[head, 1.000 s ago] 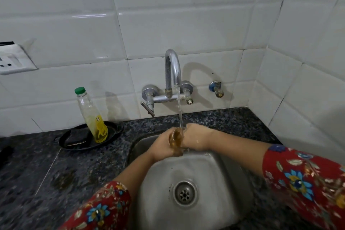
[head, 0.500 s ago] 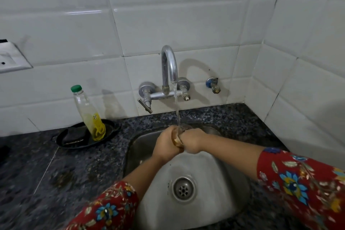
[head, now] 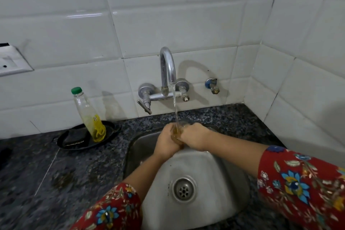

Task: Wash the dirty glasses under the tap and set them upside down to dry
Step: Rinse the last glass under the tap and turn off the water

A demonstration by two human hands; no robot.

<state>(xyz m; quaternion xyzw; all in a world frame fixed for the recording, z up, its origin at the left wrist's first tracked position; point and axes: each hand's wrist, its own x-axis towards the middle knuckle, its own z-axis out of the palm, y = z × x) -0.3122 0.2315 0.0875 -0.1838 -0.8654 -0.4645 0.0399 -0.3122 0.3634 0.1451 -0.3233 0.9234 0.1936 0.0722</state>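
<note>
A small clear glass (head: 177,132) with an amber tint is held over the steel sink (head: 220,177), right under the water running from the chrome tap (head: 167,67). My left hand (head: 166,143) wraps it from the left and my right hand (head: 195,136) from the right, so only a narrow strip of glass shows between them. The stream lands on the glass between my hands. Both sleeves are red with a flower print.
A bottle (head: 89,115) with a green cap and yellow liquid stands in a black dish (head: 112,129) on the dark granite counter (head: 46,170) left of the sink. White tiled walls close the back and right. A small valve (head: 212,86) sits right of the tap, a socket plate (head: 11,61) far left.
My hands have shifted around the glass and closed further over it under the stream. The view has tilted a little, so everything sits slightly lower in the picture.
</note>
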